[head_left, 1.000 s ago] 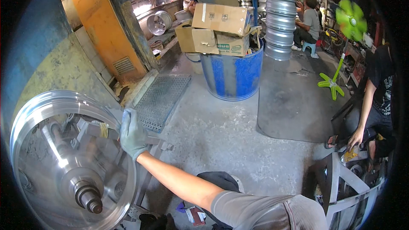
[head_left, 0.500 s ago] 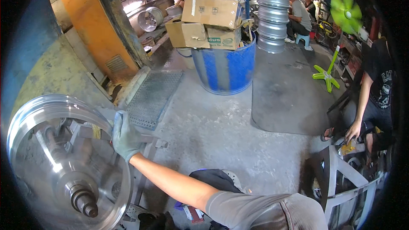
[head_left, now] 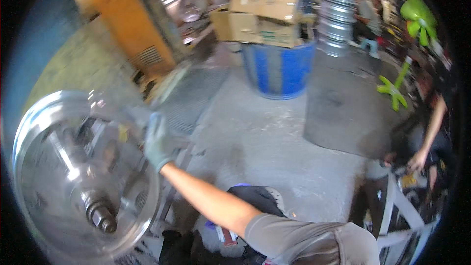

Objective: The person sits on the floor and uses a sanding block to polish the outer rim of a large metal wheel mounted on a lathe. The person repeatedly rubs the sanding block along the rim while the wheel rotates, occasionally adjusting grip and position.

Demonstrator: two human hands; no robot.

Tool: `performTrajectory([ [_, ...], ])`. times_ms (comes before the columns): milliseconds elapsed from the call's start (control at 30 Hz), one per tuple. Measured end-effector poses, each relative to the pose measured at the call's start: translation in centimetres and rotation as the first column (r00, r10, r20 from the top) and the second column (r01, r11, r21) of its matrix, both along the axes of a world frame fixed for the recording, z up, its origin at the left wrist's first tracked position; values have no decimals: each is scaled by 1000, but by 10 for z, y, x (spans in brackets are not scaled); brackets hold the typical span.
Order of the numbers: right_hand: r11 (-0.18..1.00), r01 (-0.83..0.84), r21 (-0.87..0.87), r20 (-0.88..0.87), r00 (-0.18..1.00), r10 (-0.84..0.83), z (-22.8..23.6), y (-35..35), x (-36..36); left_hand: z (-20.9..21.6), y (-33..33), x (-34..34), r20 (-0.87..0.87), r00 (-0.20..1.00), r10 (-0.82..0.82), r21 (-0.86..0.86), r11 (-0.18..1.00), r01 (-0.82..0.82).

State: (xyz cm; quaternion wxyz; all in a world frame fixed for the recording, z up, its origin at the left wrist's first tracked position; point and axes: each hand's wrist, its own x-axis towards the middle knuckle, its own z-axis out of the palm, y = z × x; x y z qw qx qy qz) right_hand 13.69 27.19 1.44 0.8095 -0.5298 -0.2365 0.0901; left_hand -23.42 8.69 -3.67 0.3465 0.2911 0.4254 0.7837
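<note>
Blurred view here, but the big polished metal wheel rim (head_left: 73, 176) fills the lower left, standing on edge on its mount, open face turned toward the camera and a little to the right. Its axis runs along the stubby threaded spindle (head_left: 100, 213) at the hub, which pokes out toward the viewer and slightly downward. One gloved hand (head_left: 158, 142), on a bare forearm reaching up from the grey sleeve (head_left: 304, 240) at the bottom edge, sits right at the rim's upper right edge; which of the person's hands it is, the picture does not settle, though the sleeve sits toward the right. The fingers point upward, held close together rather than splayed, and appear to lie against the rim's outer lip, the rim lying to their left and below; whether they curl around the lip is lost in the blur. Behind on the concrete floor (head_left: 274, 137) stand a blue barrel (head_left: 279, 71) topped with cardboard boxes (head_left: 262, 10), and an orange cabinet (head_left: 125, 24).
</note>
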Motion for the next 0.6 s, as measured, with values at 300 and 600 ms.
performTrajectory([
  [300, 990, 32, 134, -38, 999, -27, -6, 11, 23, -16, 15, -3, 85, 996, 12, 59, 998, -17],
  [600, 977, -177, 122, -157, 968, 195, 5, -6, 21, -12, 6, -3, 61, 996, 60, 41, 997, -62],
])
